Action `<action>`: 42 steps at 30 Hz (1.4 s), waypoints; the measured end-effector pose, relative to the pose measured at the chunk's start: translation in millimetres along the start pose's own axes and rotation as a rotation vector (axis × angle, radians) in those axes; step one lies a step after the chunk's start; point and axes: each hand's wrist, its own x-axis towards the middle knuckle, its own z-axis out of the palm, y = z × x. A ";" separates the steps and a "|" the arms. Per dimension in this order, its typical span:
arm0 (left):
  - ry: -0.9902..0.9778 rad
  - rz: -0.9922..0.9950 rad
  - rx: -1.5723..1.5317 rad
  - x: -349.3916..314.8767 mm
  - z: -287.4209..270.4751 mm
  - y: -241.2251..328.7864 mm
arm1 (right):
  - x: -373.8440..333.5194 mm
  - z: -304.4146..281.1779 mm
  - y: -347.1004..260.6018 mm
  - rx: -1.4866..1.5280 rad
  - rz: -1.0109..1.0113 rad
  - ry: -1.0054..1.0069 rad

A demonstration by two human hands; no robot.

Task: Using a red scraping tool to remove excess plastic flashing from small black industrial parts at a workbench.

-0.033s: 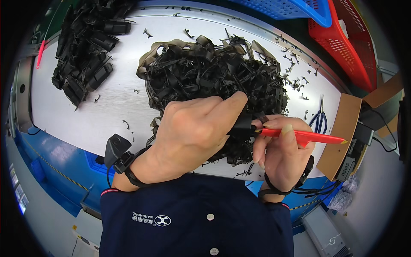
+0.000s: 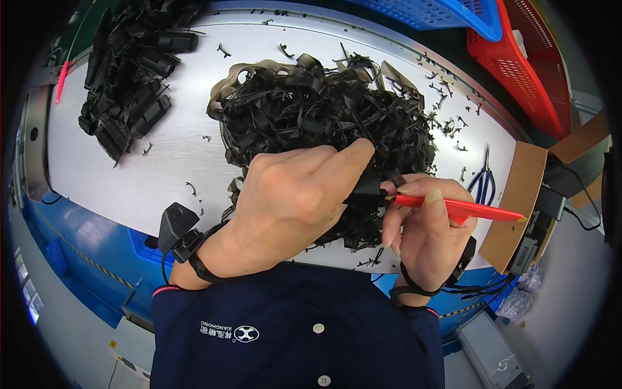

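My left hand point(image 2: 288, 194) is closed, back of the hand up, on a small black plastic part point(image 2: 367, 189) that shows beyond its fingertips. In my right hand point(image 2: 431, 223) is a slim red-handled knife-like tool point(image 2: 463, 209), pinched between thumb and fingers. Its narrow tip points left and meets the part's right edge; the blade itself is hard to make out. Under and beyond both hands lies a big tangled heap of black plastic pieces and strips point(image 2: 324, 110).
A pile of black plastic parts point(image 2: 139, 78) lies at the far left, near a pinkish-red tool point(image 2: 61, 83). Small black scraps point(image 2: 442, 84) dot the metal table point(image 2: 188, 139). Dark-blue pliers point(image 2: 483, 183) lie beside a cardboard box point(image 2: 515, 201). Red point(image 2: 518, 71) and blue point(image 2: 434, 14) baskets stand behind.
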 end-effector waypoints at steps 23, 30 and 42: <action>-0.115 -0.154 -0.549 10.7 -18.8 3.3 | 2.1 -3.1 8.0 -0.301 -0.366 0.209; -0.120 -0.225 -1.176 8.9 -24.8 -1.9 | 1.5 -5.7 9.3 -0.091 -0.372 0.191; 0.108 -0.203 -1.041 -0.3 -10.8 10.0 | -3.7 -6.6 9.5 0.004 -0.398 -0.036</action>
